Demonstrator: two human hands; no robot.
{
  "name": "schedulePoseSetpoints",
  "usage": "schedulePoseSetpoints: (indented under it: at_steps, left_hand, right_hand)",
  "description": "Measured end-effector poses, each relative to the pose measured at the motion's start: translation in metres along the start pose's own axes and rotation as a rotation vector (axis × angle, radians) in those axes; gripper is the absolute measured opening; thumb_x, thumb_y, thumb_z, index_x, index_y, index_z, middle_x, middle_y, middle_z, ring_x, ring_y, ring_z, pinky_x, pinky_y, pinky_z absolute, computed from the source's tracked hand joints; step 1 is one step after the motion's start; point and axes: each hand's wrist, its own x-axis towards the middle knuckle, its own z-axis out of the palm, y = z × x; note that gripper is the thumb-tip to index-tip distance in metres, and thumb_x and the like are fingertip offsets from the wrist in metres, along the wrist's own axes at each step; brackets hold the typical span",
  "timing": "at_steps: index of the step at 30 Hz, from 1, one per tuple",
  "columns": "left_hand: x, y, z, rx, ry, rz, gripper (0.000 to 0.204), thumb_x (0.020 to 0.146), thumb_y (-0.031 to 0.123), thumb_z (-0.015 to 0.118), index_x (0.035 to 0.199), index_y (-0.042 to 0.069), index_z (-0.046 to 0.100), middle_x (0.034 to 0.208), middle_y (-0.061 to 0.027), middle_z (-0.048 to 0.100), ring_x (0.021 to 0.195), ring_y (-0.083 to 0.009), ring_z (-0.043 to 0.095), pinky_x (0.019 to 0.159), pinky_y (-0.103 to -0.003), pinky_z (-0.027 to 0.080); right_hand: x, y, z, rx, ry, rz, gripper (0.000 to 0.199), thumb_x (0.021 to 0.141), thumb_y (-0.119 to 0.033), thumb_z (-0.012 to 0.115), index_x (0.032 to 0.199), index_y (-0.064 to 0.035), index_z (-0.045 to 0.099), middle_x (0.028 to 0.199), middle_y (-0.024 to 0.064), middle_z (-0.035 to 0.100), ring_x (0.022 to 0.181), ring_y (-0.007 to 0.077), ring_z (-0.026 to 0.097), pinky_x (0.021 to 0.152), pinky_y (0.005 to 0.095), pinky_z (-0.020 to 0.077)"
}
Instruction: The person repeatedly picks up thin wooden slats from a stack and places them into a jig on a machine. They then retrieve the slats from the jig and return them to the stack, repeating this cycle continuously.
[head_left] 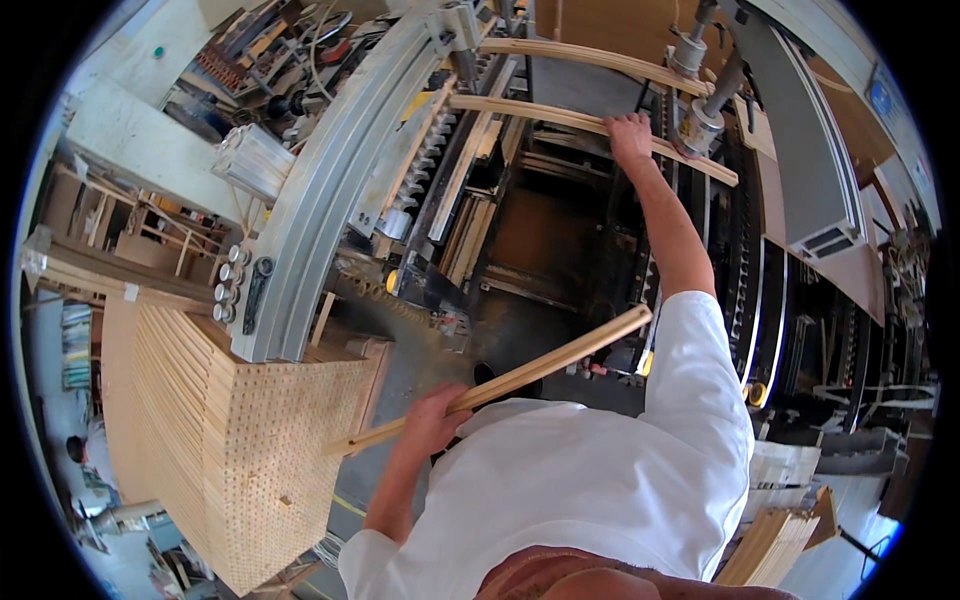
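Note:
My left hand [430, 420] is wrapped round a long pale wooden strip [560, 358], which slants across in front of my body with its far end up to the right. My right hand [628, 138] reaches forward and grips a second wooden strip [535, 111] lying across the woodworking machine; its fingertips are partly hidden. A third wooden strip [590, 60] lies farther back, roughly parallel to it. Metal clamp cylinders [698, 125] stand over the right ends of both strips on the machine.
At left stands a large stack of wooden strips [270, 450], its drilled ends facing me. A grey metal beam [320, 200] runs along the machine's left side; a grey cabinet [800, 140] hangs at right. More wood pieces [770, 545] stand at lower right. A person [95, 455] is far left.

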Motion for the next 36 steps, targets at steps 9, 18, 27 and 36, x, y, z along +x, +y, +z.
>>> schedulePoseSetpoints:
  at_steps: [9,18,27,36]
  left_hand:
    - [-0.037,-0.043,0.013,0.052,0.24,-0.207,0.042,0.077,0.014,0.077,0.116,0.002,0.064,0.105,-0.0213,0.066,0.097,-0.0383,0.064,0.082,-0.04,0.051]
    - [-0.034,-0.061,0.03,0.133,0.191,-0.302,0.043,0.076,0.017,0.076,0.116,0.006,0.065,0.111,-0.0184,0.066,0.102,-0.0381,0.062,0.087,-0.043,0.051]
    - [-0.037,-0.073,0.04,0.137,0.198,-0.266,0.044,0.077,0.02,0.076,0.116,0.003,0.065,0.109,-0.0202,0.067,0.1,-0.0395,0.063,0.086,-0.043,0.051]
    - [-0.064,-0.052,0.02,0.133,0.265,-0.288,0.044,0.076,0.016,0.076,0.117,0.003,0.065,0.11,-0.0205,0.067,0.1,-0.0366,0.064,0.086,-0.04,0.051]
  right_hand:
    - [0.006,0.007,-0.001,0.0,0.039,-0.009,0.015,0.081,-0.012,0.057,0.091,-0.0134,0.068,0.088,0.0085,0.07,0.095,0.0283,0.062,0.092,0.0449,0.0397]
    - [0.016,-0.003,0.004,-0.019,-0.009,0.018,0.015,0.082,-0.01,0.057,0.093,-0.0141,0.067,0.09,0.0074,0.07,0.096,0.0281,0.062,0.092,0.0484,0.038]
    - [0.015,-0.009,-0.007,-0.02,-0.073,0.038,0.015,0.085,-0.01,0.055,0.096,-0.0114,0.065,0.096,0.0086,0.071,0.101,0.0297,0.062,0.095,0.0509,0.0366]
    - [0.022,-0.009,-0.005,-0.055,-0.146,0.071,0.018,0.087,-0.012,0.054,0.102,-0.0128,0.064,0.097,0.0074,0.07,0.1,0.0291,0.063,0.093,0.0512,0.0373]
